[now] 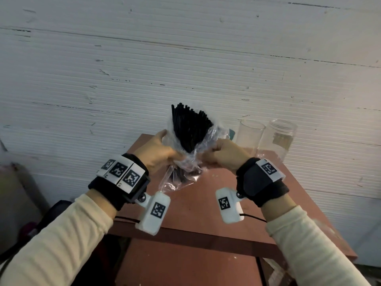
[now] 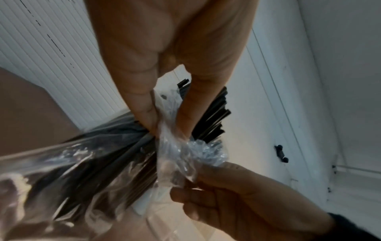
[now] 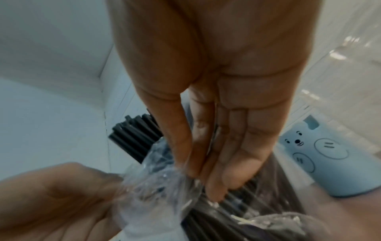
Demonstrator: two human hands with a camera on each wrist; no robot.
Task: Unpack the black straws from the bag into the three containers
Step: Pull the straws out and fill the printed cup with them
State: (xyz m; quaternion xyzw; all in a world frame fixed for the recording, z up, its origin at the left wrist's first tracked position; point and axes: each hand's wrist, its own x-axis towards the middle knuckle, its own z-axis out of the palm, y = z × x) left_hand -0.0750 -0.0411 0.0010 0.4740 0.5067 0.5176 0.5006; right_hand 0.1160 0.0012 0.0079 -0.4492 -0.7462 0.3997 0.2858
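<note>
hands, left hand (image 1: 159, 150) and right hand (image 1: 223, 152), are pinching a clear bag (image 1: 181, 162) between them, risking black straws (image 1: 190, 129) spilling if it tears.

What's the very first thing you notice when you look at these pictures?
A fan of thin black plastic straws sticks up out of a crinkly clear plastic bag, held in the air above a reddish-brown table. The left hand and the right hand both pinch the bag's plastic. Behind the right hand, two tall clear containers stand on the table by the white wall.
</note>
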